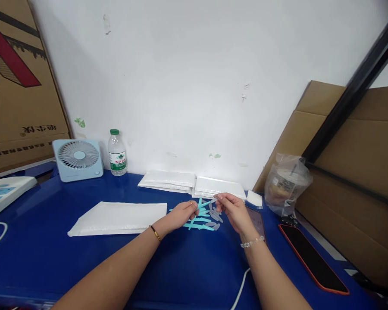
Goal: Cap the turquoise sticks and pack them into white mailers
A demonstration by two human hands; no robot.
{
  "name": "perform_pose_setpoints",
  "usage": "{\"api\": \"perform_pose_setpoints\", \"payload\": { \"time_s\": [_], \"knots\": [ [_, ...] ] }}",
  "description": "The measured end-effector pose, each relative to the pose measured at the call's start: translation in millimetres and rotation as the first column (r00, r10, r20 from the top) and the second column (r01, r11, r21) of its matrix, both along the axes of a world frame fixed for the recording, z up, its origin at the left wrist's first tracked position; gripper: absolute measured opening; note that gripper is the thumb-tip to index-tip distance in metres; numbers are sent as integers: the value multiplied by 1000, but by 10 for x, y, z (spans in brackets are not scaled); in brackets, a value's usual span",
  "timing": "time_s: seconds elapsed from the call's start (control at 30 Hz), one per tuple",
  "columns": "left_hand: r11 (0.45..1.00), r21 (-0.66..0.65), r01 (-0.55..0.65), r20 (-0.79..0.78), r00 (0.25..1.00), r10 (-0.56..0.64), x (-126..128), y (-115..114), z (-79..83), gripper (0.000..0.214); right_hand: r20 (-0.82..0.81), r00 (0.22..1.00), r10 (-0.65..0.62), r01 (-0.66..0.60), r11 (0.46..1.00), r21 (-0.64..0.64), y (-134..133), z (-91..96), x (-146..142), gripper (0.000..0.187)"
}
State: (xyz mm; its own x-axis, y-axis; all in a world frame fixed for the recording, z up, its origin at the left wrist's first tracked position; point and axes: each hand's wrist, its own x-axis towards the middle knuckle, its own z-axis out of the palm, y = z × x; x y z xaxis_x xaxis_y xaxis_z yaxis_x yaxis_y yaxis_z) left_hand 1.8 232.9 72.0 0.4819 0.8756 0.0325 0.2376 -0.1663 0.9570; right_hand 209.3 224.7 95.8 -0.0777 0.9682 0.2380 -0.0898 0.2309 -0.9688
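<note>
My left hand point(185, 214) is closed, pinching a slim teal plastic stick point(204, 204) that points right. My right hand point(232, 209) has its fingertips pinched on a small translucent cap point(214, 200), close to the tip of that stick. Whether cap and stick touch I cannot tell. Below both hands lies a loose pile of teal sticks point(200, 226), partly hidden by my left hand. Several translucent caps point(216, 216) are scattered at the pile's right side.
White padded envelopes lie at left point(116, 215) and in stacks point(168, 180) by the wall. A fan point(79, 159) and water bottle point(117, 155) stand back left. Two phones point(313, 258) point(256, 219), a bagged cup point(286, 185) and cardboard point(358, 172) are at right.
</note>
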Motion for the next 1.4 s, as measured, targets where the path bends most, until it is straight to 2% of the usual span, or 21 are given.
{"api": "perform_pose_setpoints", "payload": {
  "time_s": [0.5, 0.7, 0.77, 0.9, 0.97, 1.03, 1.17, 1.27, 1.33, 1.4],
  "knots": [
    [1000, -26, 10, -15, 1000, -11, 7, -50, 76, 49, 209, 975, 74, -107, 983, 149, -49, 23, -39, 15],
    [999, -45, 11, -65, 998, -14, -9, -72, 116, 51, 270, 952, 146, -175, 981, 87, -50, 21, -20, 18],
    [999, -48, 13, -58, 998, -16, -12, -76, 129, 51, 248, 960, 129, -153, 985, 79, -43, 31, 16, 19],
    [999, -50, -7, -59, 998, 4, -22, -69, 136, 51, 168, 986, -20, 0, 993, 118, -27, 58, 89, 20],
    [999, -52, -10, -65, 998, 6, -23, -58, 126, 51, 169, 984, -49, 29, 992, 123, -28, 61, 84, 21],
    [999, -46, -3, -62, 998, 0, -19, -51, 112, 50, 195, 981, -15, -6, 994, 107, -35, 48, 44, 23],
    [999, -25, 44, -64, 997, -45, -9, -62, 100, 47, 236, 962, 135, -149, 988, 42, -54, 1, -39, 24],
    [996, 14, 83, -130, 988, -81, -20, -73, 104, 47, 270, 939, 211, -219, 976, -3, -65, -3, -17, 25],
    [989, 144, 43, -214, 977, -11, -37, -65, 101, 48, 313, 907, 282, -279, 959, -53, -74, 14, 29, 24],
    [942, 334, -32, -293, 946, 136, -55, -49, 92, 43, 383, 842, 380, -357, 924, -133, -82, 28, 78, 24]
  ]
}}
